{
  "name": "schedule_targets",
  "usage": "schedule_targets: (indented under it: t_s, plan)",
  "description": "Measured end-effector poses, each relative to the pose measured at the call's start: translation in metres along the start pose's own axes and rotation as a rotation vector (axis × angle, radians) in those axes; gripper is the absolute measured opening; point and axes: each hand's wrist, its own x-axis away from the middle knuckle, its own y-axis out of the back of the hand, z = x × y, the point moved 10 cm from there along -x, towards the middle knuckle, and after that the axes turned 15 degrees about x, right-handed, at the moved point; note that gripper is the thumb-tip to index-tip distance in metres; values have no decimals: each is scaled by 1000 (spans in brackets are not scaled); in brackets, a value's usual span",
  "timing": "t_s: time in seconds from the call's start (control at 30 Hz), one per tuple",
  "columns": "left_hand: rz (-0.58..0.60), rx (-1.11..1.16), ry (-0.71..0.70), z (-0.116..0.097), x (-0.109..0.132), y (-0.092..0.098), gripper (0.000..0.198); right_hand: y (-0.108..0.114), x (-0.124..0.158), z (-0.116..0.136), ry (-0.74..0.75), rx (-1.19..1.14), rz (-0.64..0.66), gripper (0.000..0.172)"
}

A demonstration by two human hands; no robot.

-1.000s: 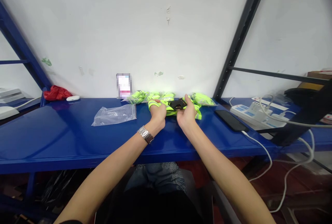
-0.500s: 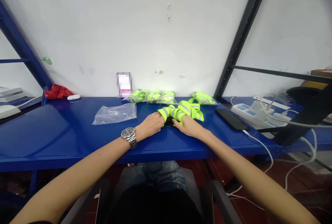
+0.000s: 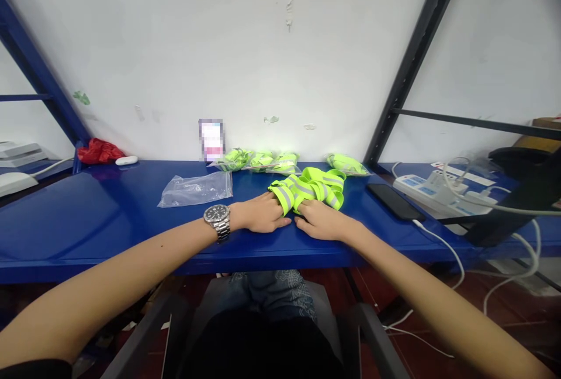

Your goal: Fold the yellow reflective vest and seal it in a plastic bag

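A folded neon-yellow reflective strap (image 3: 314, 186) lies on the blue metal table (image 3: 109, 221), just in front of me. My left hand (image 3: 259, 218), with a metal watch on the wrist, lies palm down with its fingertips tucked into the strap's left end. Beside it, my right hand (image 3: 322, 222) is also palm down, its fingers holding the strap's near edge. The two hands almost touch each other.
An empty clear plastic bag (image 3: 196, 188) lies to the left. Several bagged neon straps (image 3: 263, 161) line the wall. To the right are a black phone (image 3: 395, 201) with a white cable and a power strip (image 3: 432, 187). A red cloth (image 3: 98, 151) sits far left.
Both hands drew the strap bundle toward me and lowered flat onto the table. The black buckle seen a second ago is now hidden inside the folded strap.
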Motion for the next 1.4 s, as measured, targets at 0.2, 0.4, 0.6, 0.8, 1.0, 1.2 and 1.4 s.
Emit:
schedule_targets:
  t_s: [0.2, 0.4, 0.6, 0.8, 1.0, 1.2, 1.4]
  plan:
    - [157, 149, 89, 21, 1, 2, 21, -2, -4, 0, 60, 44, 124, 31]
    - [-86, 58, 116, 27, 0, 8, 33, -1, -4, 0, 48, 24, 117, 32]
    - [70, -164, -66, 14, -6, -7, 34, -9, -10, -5, 41, 194, 154, 32]
    - [125, -362, -130, 7, -7, -8, 27, -16, -21, 7, 255, 437, 218, 28]
    - [33, -128, -7, 12, 1, 8, 22, 10, -17, -8, 55, 143, 42, 26]
    - [41, 180, 225, 18, -3, 20, 12, 14, 4, -35, -238, -395, -122, 38]
    - [187, 354, 315, 30, -18, 8, 10, 12, 8, -40, -445, -275, -27, 42]
